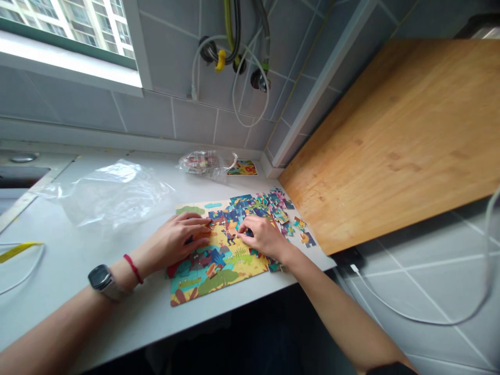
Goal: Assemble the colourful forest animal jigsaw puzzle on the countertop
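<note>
Puzzle point(234, 268), flat on the white countertop point(140, 312), close to the front edge and under both hands. Left hand point(183, 234): palm down across the puzzle's left part, fingers extended, thumb apart. Right hand point(265, 237): thumb and fingers drawn nearly together over the middle; impossible to tell whether around a piece or not.

Judging the risks: a sideways drag of the left palm, perhaps enough to shift or lift joined pieces; a low sweep of the right forearm, perhaps enough to push pieces near the front edge off the countertop. Also possible, from crowding, a mix-up or a slide within the heap of loose pieces point(277, 200) at the puzzle's far right corner.

By count: two hands, one watch point(100, 277) and one red bracelet point(133, 269), both on the left wrist; one puzzle; loose pieces too overlapped to number, with a few apart point(308, 239) beside the leaning wooden board point(390, 156), just one of those. Farther out, two clear bags: one large and crumpled point(117, 198), one small with printed contents point(197, 162). Beside the small one, a single printed card point(242, 167). Beyond, one window point(70, 26).
</note>
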### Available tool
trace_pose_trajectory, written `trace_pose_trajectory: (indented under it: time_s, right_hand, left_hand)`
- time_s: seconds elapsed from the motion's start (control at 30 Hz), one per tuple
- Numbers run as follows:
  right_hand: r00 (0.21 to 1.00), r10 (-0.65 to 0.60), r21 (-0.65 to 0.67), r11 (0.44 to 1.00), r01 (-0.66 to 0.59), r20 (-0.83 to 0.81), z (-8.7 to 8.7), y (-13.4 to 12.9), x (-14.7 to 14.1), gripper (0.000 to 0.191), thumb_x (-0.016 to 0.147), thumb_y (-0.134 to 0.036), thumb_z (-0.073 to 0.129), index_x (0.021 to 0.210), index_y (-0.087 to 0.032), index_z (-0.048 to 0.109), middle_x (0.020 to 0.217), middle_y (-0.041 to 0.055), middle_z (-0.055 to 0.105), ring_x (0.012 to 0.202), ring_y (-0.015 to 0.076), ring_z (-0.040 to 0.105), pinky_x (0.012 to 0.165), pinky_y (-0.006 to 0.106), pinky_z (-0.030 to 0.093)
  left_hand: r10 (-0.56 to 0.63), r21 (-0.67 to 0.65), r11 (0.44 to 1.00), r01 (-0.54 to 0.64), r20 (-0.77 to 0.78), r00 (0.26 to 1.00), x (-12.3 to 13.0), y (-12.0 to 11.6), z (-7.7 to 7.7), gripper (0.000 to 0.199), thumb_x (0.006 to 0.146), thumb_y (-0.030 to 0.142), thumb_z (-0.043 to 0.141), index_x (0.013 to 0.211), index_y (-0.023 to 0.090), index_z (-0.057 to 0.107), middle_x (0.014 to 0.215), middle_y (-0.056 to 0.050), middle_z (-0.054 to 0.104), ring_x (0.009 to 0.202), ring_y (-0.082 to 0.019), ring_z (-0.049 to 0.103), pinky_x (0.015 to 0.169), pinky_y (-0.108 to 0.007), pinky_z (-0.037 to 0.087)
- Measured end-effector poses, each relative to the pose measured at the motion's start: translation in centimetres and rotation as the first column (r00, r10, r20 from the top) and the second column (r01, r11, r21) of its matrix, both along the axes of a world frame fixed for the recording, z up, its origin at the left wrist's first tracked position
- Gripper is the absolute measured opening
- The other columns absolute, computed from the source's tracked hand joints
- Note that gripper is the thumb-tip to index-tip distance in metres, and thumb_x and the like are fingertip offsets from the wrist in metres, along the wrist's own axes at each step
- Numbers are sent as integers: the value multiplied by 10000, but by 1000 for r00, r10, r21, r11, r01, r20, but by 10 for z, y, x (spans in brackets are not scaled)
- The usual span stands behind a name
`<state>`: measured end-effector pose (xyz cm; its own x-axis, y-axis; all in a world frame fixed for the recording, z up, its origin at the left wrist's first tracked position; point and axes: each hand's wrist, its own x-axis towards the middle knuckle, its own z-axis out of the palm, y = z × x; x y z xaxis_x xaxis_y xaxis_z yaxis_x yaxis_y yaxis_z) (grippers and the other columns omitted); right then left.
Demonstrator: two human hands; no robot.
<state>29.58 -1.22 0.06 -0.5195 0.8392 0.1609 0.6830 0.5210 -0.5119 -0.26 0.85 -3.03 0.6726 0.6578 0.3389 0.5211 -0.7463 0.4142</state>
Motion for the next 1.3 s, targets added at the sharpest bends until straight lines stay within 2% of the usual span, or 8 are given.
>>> trace_pose_trajectory:
  time_s: [0.1,0.27,0.37,0.5,0.7,0.9,1.17,1.3]
  right_hand:
    - [1000,1,3,1000,-1,23,3,-1,0,86,892,-154,777,930,-187,708,943,38,706,890,182,678,849,306,532]
    - [994,-18,-13,1000,20,109,9,2,-6,387,855,-274,856,1202,-176,717,1219,116,713,1161,255,674,1024,390,531]
    - [988,-30,-36,999,36,150,9,3,-16,368,875,-302,841,1192,-156,725,1241,134,723,1170,259,681,1046,390,526]
    - [955,-172,-5,984,179,240,11,0,-38,354,874,-383,834,1115,-145,729,1187,146,712,1134,282,678,1024,398,528]
    - [902,-339,-59,929,366,268,16,-6,-61,315,882,-191,708,1194,-166,673,1220,141,604,1092,265,662,1001,382,529]
    - [863,-471,-100,864,493,182,9,-6,-66,409,824,-166,709,1225,-188,633,1257,132,506,1173,278,625,1058,395,506]
    - [853,-511,-9,857,515,109,2,-20,-77,354,841,-82,648,1180,-182,663,1310,161,496,1257,318,552,1090,433,503]
    - [892,-452,57,891,451,1,0,-25,-79,367,849,-34,620,1173,-197,673,1327,145,500,1235,272,574,1095,393,509]
  left_hand:
    - [7,-18,1000,-6,17,1000,1,0,1,374,1029,544,572,1157,287,811,1310,-65,753,1224,-293,655,1055,-462,568]
    - [4,-33,999,-3,22,1000,0,0,-1,352,1024,530,587,1167,293,806,1322,-63,746,1229,-290,649,1065,-469,559]
    - [-4,-19,1000,4,1,1000,-1,1,-2,358,1029,535,577,1160,296,809,1325,-62,745,1234,-295,646,1054,-478,564]
    - [-10,-4,1000,10,-19,1000,-1,1,-2,390,1039,549,550,1153,287,814,1329,-71,743,1232,-305,647,1043,-488,570]
    - [-20,-4,1000,20,-4,1000,-1,2,-2,394,1035,555,553,1126,282,822,1307,-73,754,1226,-308,654,1044,-487,569]
    - [-15,10,1000,15,0,1000,-1,2,-4,395,1031,557,555,1136,282,818,1313,-76,753,1234,-313,652,1045,-488,570]
    - [-21,29,999,21,-6,1000,-1,2,-4,393,1033,558,550,1109,290,826,1316,-80,751,1218,-309,667,1033,-469,577]
    - [-30,18,999,30,-6,1000,-1,3,-4,394,1031,562,546,1119,297,824,1319,-76,750,1209,-309,671,1035,-474,574]
